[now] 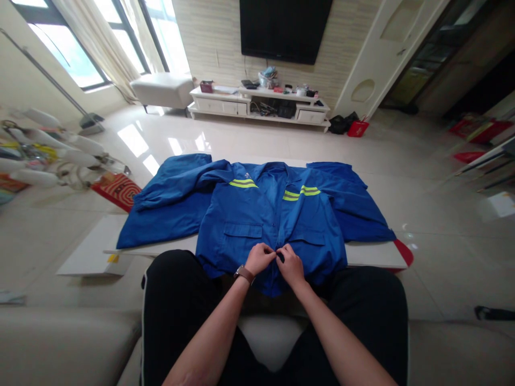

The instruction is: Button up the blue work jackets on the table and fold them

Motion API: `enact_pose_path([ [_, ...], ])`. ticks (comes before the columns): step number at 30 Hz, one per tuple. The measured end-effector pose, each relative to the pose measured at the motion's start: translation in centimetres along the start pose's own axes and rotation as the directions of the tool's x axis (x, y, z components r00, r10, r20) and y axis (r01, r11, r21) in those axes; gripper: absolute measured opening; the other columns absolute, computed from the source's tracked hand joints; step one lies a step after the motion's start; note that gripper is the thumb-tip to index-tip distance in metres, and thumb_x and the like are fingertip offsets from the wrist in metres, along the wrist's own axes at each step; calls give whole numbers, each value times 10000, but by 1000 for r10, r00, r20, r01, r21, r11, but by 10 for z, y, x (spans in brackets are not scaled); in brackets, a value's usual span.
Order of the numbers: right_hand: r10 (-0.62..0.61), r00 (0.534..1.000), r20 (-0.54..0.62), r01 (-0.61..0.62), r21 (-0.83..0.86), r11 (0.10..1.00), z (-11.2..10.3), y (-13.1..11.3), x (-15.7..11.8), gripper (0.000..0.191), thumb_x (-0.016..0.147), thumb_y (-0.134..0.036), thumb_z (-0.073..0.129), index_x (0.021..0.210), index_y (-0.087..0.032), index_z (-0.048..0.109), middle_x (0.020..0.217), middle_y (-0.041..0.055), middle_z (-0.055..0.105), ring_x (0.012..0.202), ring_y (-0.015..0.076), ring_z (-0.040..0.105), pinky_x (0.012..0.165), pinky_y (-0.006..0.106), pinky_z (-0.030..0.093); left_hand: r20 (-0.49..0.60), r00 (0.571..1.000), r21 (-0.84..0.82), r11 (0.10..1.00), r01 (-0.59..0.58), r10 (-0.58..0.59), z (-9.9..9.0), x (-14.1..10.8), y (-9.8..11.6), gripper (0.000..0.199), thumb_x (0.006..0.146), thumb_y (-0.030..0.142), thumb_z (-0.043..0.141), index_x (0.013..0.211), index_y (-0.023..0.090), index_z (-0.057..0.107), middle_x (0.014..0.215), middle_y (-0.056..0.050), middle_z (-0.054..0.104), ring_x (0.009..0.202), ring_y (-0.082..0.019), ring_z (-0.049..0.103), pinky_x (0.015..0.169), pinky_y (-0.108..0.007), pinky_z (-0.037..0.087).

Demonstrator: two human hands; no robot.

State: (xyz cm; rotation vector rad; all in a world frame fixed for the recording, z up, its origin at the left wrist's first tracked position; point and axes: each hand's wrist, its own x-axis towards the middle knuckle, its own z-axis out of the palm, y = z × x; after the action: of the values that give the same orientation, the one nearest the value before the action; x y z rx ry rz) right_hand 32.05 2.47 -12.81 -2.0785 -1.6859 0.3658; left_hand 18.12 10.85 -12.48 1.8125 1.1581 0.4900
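A blue work jacket (pixel 241 214) with yellow-green chest stripes lies front side up on a white table (pixel 378 256), its collar away from me and its lower hem hanging over the near edge. Its upper front gapes open. At the lower front edge, my left hand (pixel 259 259), with a brown-strapped watch (pixel 244 274) on the wrist, pinches the jacket's placket. My right hand (pixel 290 265) pinches the same edge, fingertips almost meeting the left ones. Whatever fastener sits between the fingertips is too small to make out.
More blue cloth (pixel 164 225) lies under the left sleeve, and another folded blue piece (pixel 362 214) under the right one. My knees flank the table's near edge. A red paper bag (pixel 116 190) and a white box (pixel 94 252) stand left; a TV cabinet (pixel 221 104) is beyond.
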Motion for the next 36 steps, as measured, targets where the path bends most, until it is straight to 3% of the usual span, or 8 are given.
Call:
enact_pose_path([
  [6, 1, 1000, -2, -1, -12, 1000, 1, -3, 0, 144, 982, -282, 522, 1011, -243, 658, 1052, 33, 624, 834, 154, 639, 666, 251, 383, -85, 994, 46, 997, 70, -65, 6, 1, 2, 154, 838, 224, 659, 787, 164, 790, 820, -79, 767, 775, -171, 686, 711, -259, 455],
  [18, -3, 1000, 18, 4, -39, 999, -3, -8, -1, 110, 968, -234, 528, 1004, -235, 631, 1062, 29, 618, 837, 148, 635, 668, 259, 369, -179, 963, 58, 975, 212, -199, 11, -2, 3, 104, 785, 235, 702, 699, 178, 713, 843, -59, 709, 772, -158, 619, 665, -249, 383],
  [25, -12, 1000, 15, 12, -40, 999, -2, -10, -1, 88, 967, -225, 522, 972, -231, 610, 1051, 26, 616, 813, 142, 629, 657, 255, 359, -164, 967, -25, 980, 195, -197, 9, 2, -6, 70, 763, 180, 726, 757, 170, 657, 707, 16, 642, 673, -106, 586, 618, -205, 376],
  [36, -12, 1000, 7, 12, -11, 1000, 2, -8, 0, 98, 952, -202, 507, 976, -229, 598, 1060, 29, 612, 821, 149, 623, 668, 261, 366, -170, 978, -3, 993, 120, -119, 12, -3, -9, 22, 779, 152, 686, 780, 173, 684, 787, 1, 665, 752, -114, 603, 689, -209, 414],
])
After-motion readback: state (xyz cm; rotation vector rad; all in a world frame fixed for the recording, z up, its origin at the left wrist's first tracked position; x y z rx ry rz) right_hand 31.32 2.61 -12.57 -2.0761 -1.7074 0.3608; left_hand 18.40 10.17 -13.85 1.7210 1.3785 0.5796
